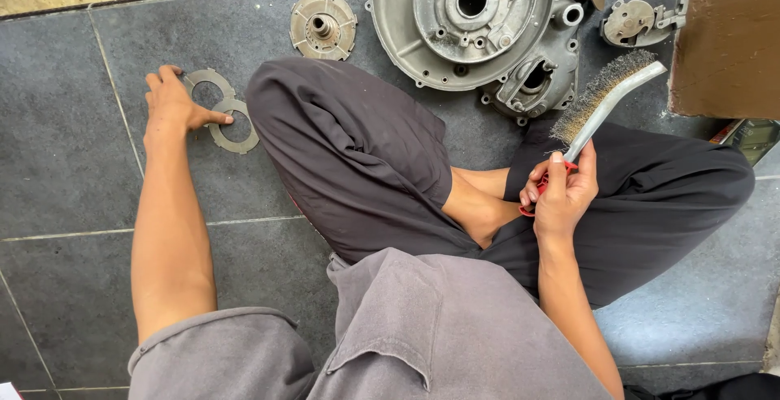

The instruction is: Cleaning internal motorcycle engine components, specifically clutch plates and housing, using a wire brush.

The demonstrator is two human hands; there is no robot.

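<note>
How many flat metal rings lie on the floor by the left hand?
2: one ring beside the left hand fingertips, the other ring just nearer, by the thumb, overlapping the first. More may be hidden underneath.

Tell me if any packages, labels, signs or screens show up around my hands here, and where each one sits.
None can be made out: no screen, sign or clear label.
Only metal parts lie on the grey tiled floor: flat ring plates under the left hand, and a wire brush held in the right hand.
</note>
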